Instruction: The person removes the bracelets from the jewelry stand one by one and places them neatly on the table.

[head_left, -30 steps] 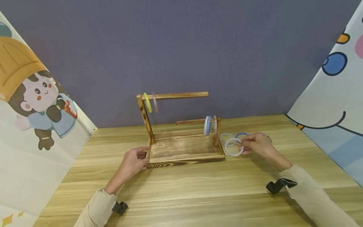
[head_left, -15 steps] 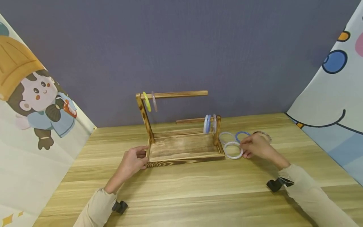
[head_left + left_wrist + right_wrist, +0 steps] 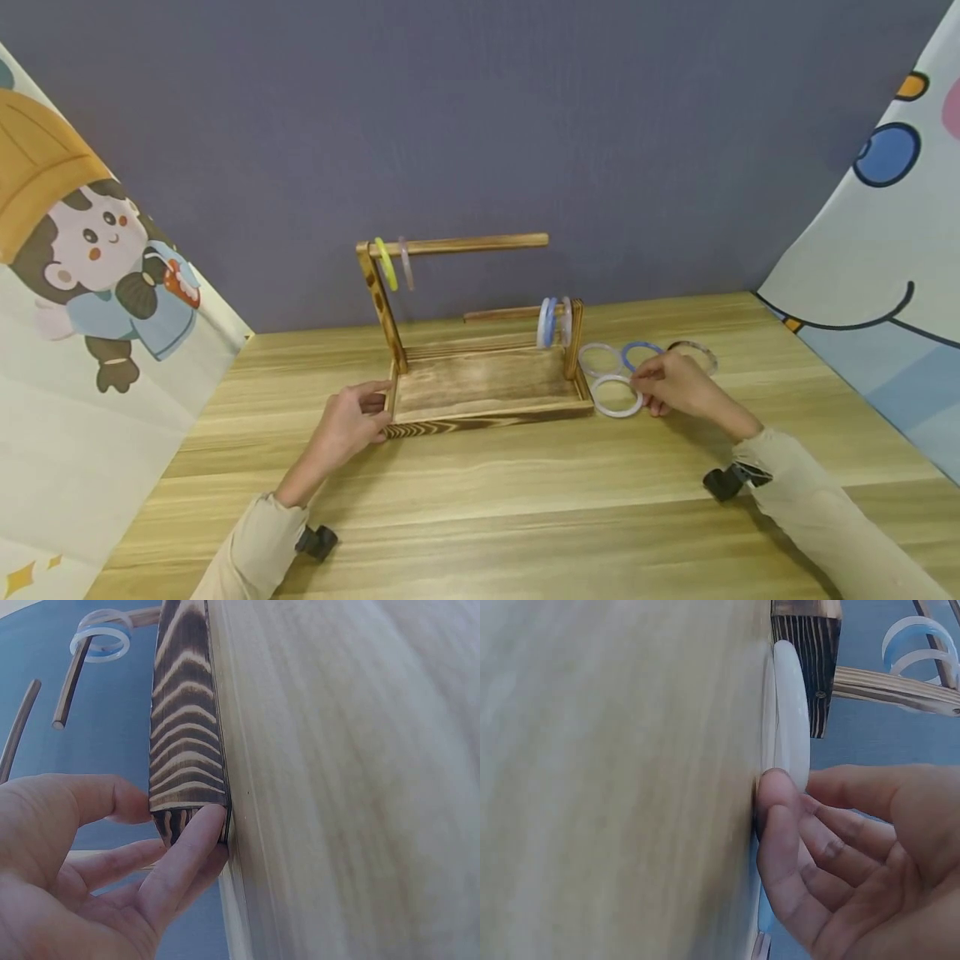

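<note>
My left hand [image 3: 347, 425] holds the left end of a wooden bangle rack [image 3: 487, 416], thumb and fingers on its corner in the left wrist view. To the right of the rack, my right hand [image 3: 682, 387] pinches the right edge of a white bangle [image 3: 617, 414], which lies almost flat on the table. A yellow bangle [image 3: 387, 267] and a pale purple one [image 3: 406, 265] hang on the upper rod. White, blue [image 3: 551, 323] and pale bangles hang together on the lower rod, against its right post.
Behind the white bangle lie a pale bangle [image 3: 601, 345], a blue bangle [image 3: 642, 343] and a mottled dark bangle [image 3: 697, 345], the last two partly hidden by my right hand. A grey-blue panel [image 3: 465, 125] stands behind the table [image 3: 487, 500], with printed sheets at both sides.
My right hand has lowered the white bangle from a tilted pose to nearly flat on the table. The left hand stays on the rack.
</note>
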{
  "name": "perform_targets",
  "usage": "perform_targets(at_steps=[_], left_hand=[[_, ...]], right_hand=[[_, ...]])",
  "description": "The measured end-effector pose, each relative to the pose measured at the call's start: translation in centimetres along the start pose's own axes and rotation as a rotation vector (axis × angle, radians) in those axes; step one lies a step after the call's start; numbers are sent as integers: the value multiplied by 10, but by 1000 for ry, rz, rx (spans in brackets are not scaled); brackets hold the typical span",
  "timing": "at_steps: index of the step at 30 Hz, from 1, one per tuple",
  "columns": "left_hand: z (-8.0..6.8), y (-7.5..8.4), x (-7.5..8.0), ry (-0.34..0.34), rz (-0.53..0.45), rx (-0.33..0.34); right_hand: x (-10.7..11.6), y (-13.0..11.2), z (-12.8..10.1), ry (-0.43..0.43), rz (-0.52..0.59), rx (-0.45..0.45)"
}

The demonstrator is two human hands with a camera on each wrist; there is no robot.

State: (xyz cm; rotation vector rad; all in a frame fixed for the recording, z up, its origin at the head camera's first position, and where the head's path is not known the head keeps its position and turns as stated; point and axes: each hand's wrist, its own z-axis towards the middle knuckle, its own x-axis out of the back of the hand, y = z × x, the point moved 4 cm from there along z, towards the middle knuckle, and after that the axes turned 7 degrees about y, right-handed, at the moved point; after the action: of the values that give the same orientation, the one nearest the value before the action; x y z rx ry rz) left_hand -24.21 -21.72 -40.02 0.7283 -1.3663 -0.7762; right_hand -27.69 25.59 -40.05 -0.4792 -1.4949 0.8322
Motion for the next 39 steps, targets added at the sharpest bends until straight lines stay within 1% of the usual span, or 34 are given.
perform_targets(at_steps=[6,9,13,22,30,39], left_hand=[[1,0,0,-3,-5,14],[1,0,-1,-1,-4,13],[1,0,-1,1,-1,10],[1,0,-1,3,0,7],[0,0,0,4,6,-13],[0,0,0,8,8,-15]], right_hand=[[-1,1,1,18,-31,23],[-3,-2,0,25,-44,47],[-4,-5,-1,37,-72,54],[-4,-4,-2,69,-141,80],[-8,-2,0,105,-169,83],[-8,0,0,103,-161,54]])
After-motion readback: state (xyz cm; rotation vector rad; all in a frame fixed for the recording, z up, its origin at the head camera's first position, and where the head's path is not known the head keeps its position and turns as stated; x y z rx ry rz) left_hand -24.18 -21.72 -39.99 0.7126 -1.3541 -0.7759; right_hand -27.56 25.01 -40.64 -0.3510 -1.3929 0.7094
